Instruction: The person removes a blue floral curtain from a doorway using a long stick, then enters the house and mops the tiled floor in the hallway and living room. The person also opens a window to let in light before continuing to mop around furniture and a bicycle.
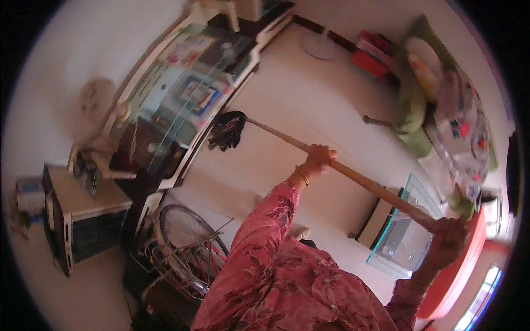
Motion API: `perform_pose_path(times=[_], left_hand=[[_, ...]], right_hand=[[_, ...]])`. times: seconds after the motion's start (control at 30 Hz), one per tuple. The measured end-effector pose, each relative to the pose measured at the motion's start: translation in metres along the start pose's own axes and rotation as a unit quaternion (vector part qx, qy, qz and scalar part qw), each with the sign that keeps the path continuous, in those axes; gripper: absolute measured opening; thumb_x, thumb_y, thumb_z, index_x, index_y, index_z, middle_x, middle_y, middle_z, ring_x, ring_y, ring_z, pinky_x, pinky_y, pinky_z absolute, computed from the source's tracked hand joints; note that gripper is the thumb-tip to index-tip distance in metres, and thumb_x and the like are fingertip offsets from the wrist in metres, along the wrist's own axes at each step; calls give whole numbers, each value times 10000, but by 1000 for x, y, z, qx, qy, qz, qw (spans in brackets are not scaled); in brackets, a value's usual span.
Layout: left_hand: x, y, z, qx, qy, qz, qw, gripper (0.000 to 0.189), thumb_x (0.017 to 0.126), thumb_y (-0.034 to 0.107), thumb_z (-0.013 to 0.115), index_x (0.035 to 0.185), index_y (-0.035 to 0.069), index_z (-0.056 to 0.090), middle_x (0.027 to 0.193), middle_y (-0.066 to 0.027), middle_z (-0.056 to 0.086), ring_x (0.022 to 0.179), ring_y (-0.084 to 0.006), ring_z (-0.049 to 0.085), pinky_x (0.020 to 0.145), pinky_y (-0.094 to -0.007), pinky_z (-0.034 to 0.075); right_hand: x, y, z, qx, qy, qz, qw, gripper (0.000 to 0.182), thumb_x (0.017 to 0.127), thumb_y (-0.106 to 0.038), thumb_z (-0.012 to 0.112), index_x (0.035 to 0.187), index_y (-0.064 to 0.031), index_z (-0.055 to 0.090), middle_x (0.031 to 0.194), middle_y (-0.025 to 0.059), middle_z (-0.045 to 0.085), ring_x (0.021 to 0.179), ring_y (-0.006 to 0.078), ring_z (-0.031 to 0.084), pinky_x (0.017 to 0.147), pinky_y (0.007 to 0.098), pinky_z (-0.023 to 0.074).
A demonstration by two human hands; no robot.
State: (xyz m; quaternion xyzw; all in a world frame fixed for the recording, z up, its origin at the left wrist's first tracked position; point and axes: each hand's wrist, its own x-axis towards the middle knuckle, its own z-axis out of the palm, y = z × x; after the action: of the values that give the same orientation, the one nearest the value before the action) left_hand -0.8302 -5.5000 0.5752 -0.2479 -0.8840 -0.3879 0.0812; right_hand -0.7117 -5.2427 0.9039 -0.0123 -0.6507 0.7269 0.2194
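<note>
A mop's wooden handle (pixel 372 186) runs slantwise across the view. Partway along it, my left hand (pixel 319 159) is wrapped around the shaft, a gold-coloured bangle (pixel 303 176) at its wrist. Farther up, at the handle's upper end, my right hand (pixel 449 238) has its fingers closed on the wood; this hand is dim and blurred. At the far end, the mop's dark, stringy head (pixel 227 130) lies on the pale floor (pixel 285 95). It is right beside the base of a glass-fronted cabinet (pixel 182 95).
A bicycle (pixel 194 240) stands at the lower left, near a small wooden table (pixel 89 192). To the right are a glass-topped table (pixel 397 236) and a green sofa (pixel 410 103) with cloths on it. Red boxes (pixel 372 56) sit by the far wall.
</note>
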Motion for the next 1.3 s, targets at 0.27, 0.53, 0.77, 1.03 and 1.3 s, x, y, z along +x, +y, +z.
perform_pose_path(times=[0.27,0.53,0.77,1.03,1.3], left_hand=[[-27,-20,121,-47,-30,216,975,128,682,189,596,732,92,528,770,-87,549,802,-276,522,687,-413,397],[-88,-2,183,43,-104,-22,993,157,604,209,617,581,89,518,615,-113,536,646,-301,535,596,-413,399],[-142,46,162,9,-49,-125,991,130,563,156,609,567,83,502,561,-111,516,573,-308,521,538,-414,392],[-223,109,154,-7,-90,-236,968,312,458,219,742,604,63,514,586,-135,516,577,-311,521,510,-402,393],[-193,116,177,-41,-9,-122,992,138,589,41,589,569,79,458,560,-90,492,537,-292,501,480,-392,371]], right_hand=[[-91,-11,-151,50,168,16,984,97,786,-68,451,879,-40,442,565,0,305,514,111,319,535,271,340],[-124,-2,-253,75,71,66,992,158,809,-80,459,955,-22,470,620,11,352,561,128,347,557,269,357],[-67,2,-292,-139,122,46,982,190,833,-70,392,1006,-12,447,774,58,444,671,139,439,627,269,386],[-9,30,-265,145,-6,154,977,103,808,-65,456,907,-37,449,625,1,358,478,95,352,454,239,357],[-13,92,-253,157,136,171,963,54,761,-35,426,737,-68,389,576,1,292,435,113,306,410,284,340]])
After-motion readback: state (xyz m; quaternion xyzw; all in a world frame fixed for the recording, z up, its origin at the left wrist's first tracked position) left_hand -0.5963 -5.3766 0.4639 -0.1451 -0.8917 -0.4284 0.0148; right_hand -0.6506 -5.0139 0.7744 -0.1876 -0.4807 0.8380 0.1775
